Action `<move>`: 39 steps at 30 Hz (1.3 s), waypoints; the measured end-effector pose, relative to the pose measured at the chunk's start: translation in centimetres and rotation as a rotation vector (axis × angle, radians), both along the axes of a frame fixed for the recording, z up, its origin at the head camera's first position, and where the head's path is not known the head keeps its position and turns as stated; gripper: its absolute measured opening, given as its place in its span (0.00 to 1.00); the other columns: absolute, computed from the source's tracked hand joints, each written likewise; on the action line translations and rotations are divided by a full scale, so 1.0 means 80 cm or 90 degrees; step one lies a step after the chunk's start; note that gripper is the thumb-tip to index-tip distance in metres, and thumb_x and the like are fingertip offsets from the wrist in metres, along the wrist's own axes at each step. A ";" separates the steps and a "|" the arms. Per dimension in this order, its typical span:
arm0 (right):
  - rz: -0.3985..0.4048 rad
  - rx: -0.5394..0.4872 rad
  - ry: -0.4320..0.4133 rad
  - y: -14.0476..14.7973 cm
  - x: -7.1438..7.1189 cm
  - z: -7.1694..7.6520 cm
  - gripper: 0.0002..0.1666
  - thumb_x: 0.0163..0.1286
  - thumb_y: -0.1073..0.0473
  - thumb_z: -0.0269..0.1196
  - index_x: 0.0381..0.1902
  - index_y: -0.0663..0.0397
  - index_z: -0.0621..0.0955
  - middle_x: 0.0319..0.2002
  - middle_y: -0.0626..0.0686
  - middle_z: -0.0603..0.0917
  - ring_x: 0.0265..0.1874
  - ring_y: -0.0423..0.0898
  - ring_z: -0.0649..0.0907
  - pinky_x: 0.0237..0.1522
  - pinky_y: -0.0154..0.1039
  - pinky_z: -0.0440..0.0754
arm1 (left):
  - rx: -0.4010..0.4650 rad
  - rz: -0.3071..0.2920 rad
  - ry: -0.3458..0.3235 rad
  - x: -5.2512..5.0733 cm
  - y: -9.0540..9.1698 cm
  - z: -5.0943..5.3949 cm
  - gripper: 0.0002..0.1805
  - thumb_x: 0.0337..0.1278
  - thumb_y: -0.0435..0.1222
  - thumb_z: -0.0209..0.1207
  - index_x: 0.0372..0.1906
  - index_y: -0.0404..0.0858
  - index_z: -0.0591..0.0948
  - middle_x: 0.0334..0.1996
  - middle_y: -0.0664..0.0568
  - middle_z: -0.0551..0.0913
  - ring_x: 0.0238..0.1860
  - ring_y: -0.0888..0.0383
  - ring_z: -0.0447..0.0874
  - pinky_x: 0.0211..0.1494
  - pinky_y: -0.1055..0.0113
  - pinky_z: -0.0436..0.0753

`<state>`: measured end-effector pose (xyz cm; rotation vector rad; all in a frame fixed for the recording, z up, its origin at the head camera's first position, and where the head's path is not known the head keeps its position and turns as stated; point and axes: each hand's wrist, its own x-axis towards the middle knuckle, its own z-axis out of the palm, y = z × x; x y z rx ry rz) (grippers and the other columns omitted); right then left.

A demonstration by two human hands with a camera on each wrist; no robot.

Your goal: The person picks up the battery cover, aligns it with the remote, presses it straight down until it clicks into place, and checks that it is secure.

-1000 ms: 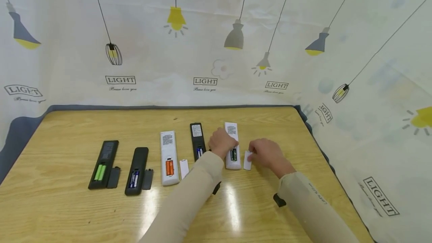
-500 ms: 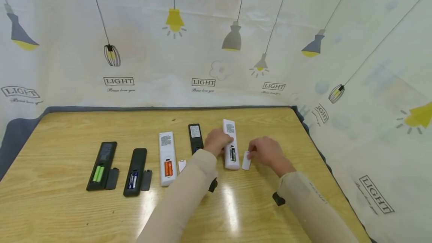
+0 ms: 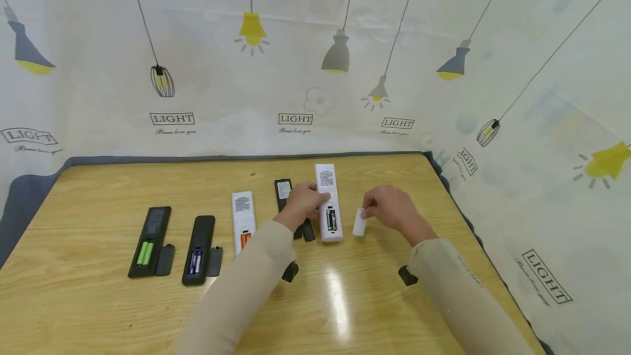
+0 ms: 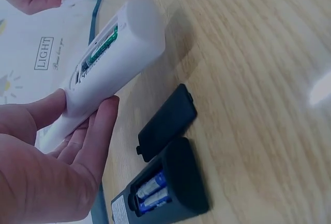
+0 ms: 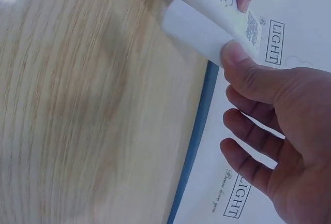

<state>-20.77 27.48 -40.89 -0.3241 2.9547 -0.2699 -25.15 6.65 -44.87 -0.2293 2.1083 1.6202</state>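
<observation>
My left hand grips a white remote control around its sides, thumb on the back face. The remote is raised above the table, its battery compartment uncovered with green batteries inside. To its right, my right hand pinches a white battery cover between thumb and fingers, off the table and apart from the remote. In the left wrist view a black remote with blue batteries lies below my left hand, its black cover beside it.
Further left on the wooden table lie a white remote with orange batteries, partly behind my left sleeve, a black remote and another black remote with green batteries. Black covers lie beside the latter two. A printed curtain stands behind.
My left hand has taken hold of the white remote, lifting it and bringing it slightly left. My right hand has raised the white cover off the table.
</observation>
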 end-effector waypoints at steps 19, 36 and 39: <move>0.124 -0.026 0.029 -0.048 0.013 0.013 0.07 0.57 0.52 0.73 0.24 0.42 0.84 0.27 0.40 0.85 0.26 0.36 0.78 0.30 0.34 0.78 | 0.030 -0.036 0.076 0.044 -0.008 0.003 0.17 0.64 0.38 0.60 0.54 0.34 0.77 0.44 0.40 0.85 0.33 0.54 0.87 0.35 0.60 0.88; 0.162 0.013 0.046 -0.067 0.015 0.005 0.11 0.54 0.51 0.74 0.20 0.42 0.82 0.24 0.39 0.82 0.23 0.36 0.75 0.26 0.31 0.75 | 0.011 -0.043 0.094 0.047 -0.009 -0.008 0.17 0.62 0.38 0.63 0.54 0.38 0.77 0.47 0.42 0.84 0.35 0.54 0.87 0.33 0.64 0.88; 0.173 0.027 0.053 -0.071 0.015 0.001 0.12 0.54 0.51 0.74 0.19 0.42 0.81 0.23 0.39 0.81 0.24 0.37 0.74 0.27 0.32 0.75 | 0.001 -0.042 0.109 0.049 -0.010 -0.008 0.17 0.62 0.38 0.63 0.53 0.37 0.78 0.47 0.42 0.84 0.34 0.54 0.87 0.34 0.62 0.88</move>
